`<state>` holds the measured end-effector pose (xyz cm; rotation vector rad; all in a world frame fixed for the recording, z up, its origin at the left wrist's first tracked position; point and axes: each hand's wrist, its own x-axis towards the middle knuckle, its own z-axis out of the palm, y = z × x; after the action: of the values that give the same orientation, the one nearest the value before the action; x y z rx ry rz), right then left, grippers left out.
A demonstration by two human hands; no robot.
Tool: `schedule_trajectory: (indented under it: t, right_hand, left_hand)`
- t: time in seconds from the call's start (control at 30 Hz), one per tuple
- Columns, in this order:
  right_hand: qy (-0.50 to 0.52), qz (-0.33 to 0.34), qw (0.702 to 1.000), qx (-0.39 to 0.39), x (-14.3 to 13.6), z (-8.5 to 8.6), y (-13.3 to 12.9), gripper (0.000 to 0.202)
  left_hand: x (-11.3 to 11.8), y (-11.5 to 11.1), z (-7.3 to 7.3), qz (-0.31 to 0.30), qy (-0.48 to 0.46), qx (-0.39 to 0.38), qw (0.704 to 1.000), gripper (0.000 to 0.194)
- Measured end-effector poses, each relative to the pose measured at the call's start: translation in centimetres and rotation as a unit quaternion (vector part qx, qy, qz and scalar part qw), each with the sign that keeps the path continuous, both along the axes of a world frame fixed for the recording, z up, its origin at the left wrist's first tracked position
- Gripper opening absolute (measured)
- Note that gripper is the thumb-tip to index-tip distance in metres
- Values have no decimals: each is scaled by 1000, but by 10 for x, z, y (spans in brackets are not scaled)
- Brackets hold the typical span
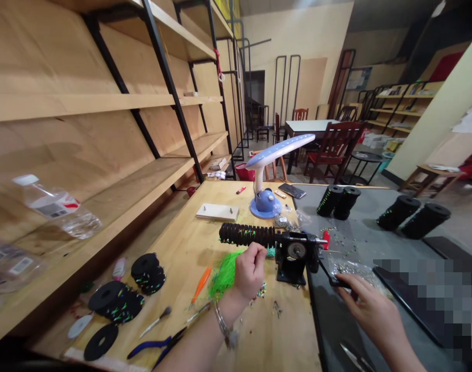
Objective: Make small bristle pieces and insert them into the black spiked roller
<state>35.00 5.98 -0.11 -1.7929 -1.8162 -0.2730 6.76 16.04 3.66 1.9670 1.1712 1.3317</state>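
In the head view, a small black winding machine [297, 252] stands at the table's middle, with a row of black ribbed discs [247, 234] on its shaft to the left. My left hand [250, 266] is closed just below the discs; what its fingers pinch, if anything, is too small to make out. My right hand [362, 297] is closed on the black crank handle [334, 279] at the machine's right. Bright green fibres [225, 274] lie left of my left hand, beside an orange pointed tool [201, 285].
A blue desk lamp [265, 203] and a white block [217, 212] stand behind the machine. Black disc stacks [347, 202] are at the back right, others [115, 302] at the left. Blue-handled pliers [150, 346] lie in front; loose beads are scattered about.
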Motion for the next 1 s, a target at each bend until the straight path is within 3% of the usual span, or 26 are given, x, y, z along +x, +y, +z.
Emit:
schedule_trajectory:
  t: [0.17, 0.5, 0.6, 0.7, 0.77, 0.8, 0.83, 0.87, 1.0]
  right_hand:
    - [5, 14, 1000, 5, -3, 9, 0, 32]
    - [9, -20, 1000, -10, -9, 25, 0, 36]
    - [16, -77, 997, 0, -23, 30, -8, 40]
    - [39, -172, 983, 43, -59, 26, -26, 43]
    - [79, -76, 994, 16, -93, 16, -36, 33]
    - [95, 35, 994, -40, -112, 9, -39, 25]
    - [106, 135, 980, -99, -131, 2, -39, 19]
    - [114, 193, 963, -147, -148, -4, -37, 16]
    - [86, 227, 941, -236, -188, -12, -14, 16]
  left_hand:
    - [0, -3, 11, 8, 4, -12, 1000, 20]
    - [4, 0, 48, 39, 44, -44, 997, 21]
    - [3, 2, 52, 39, 54, -46, 997, 20]
    - [3, 2, 51, 40, 55, -37, 997, 19]
    - [3, 2, 49, 36, 54, -34, 997, 19]
    - [3, 2, 48, 33, 53, -35, 997, 19]
    - [2, 2, 47, 30, 50, -37, 998, 20]
    - [2, 2, 46, 26, 45, -39, 998, 20]
    - [-2, 3, 44, 5, 25, -51, 998, 20]
